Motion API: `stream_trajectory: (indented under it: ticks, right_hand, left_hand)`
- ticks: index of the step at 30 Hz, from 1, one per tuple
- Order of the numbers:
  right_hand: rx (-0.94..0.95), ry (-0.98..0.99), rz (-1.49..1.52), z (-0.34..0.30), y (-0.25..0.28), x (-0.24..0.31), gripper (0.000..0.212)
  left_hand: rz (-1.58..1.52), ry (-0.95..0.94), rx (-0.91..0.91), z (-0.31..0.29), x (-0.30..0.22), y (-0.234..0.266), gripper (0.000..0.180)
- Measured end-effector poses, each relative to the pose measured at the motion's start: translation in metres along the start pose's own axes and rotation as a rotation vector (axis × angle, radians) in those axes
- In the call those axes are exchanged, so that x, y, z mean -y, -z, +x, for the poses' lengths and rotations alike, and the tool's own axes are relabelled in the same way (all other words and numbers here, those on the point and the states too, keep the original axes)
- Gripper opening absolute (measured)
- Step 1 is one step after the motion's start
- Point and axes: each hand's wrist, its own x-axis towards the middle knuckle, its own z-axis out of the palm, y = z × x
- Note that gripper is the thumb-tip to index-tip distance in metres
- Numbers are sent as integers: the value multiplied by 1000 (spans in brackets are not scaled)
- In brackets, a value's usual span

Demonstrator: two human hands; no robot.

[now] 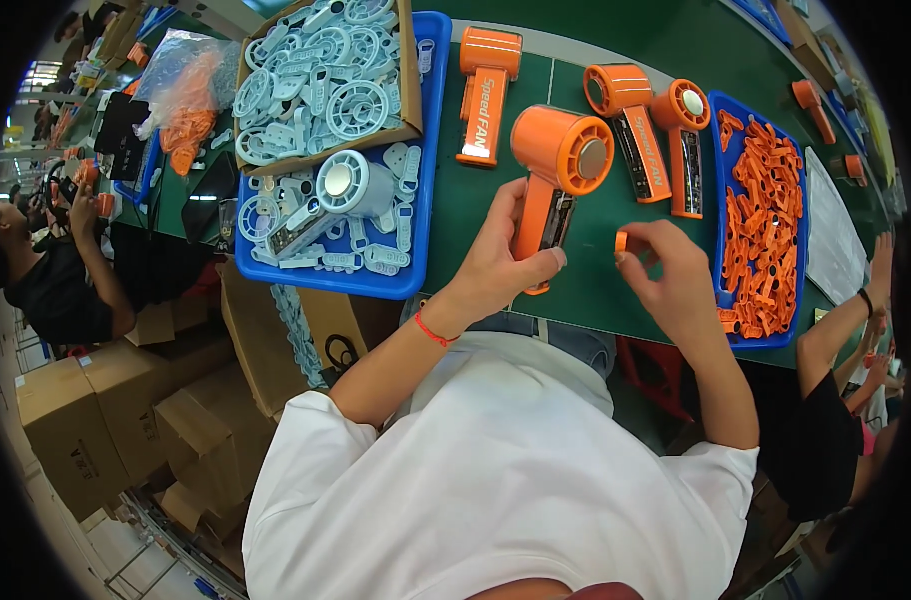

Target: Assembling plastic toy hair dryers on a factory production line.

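An orange fan (pixel 538 212) is held over the green worktop (pixel 597 312), its handle open along one side so that dark internals (pixel 558 222) are exposed. For good handling, the handle is best held steady without squeezing at the open side, and the small piece just right of the fan is best gripped lightly by its edges. The handle is grasped by the left hand (pixel 495 255), its thumb laid across the front; whether the internals are pressed by it cannot be told. The small orange piece (pixel 621 243) is pinched between thumb and forefinger of the right hand (pixel 672 278), apart from the fan. Beyond the fan, a second orange fan (pixel 490 95) is placed to its left and two more orange fans (pixel 643 148) to its right. Farther right of it, orange parts (pixel 760 220) are heaped in a blue tray (pixel 803 215); to its left, a pale blue fan (pixel 370 190) is rested on pale blue parts (pixel 383 262).
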Motion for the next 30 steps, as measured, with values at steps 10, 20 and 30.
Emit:
stream_trajectory:
  ticks: [10, 20, 30]
  right_hand:
    - [-238, -516, 1077, 11, -28, 42, 23]
    - [-278, -496, 980, 8, -33, 41, 23]
    - [-259, -546, 999, 13, -31, 43, 19]
  left_hand:
    - [462, -174, 5, -2, 7, -5, 87]
    - [798, -268, -85, -5, 2, -15, 85]
    - [830, -362, -179, -4, 10, -16, 75]
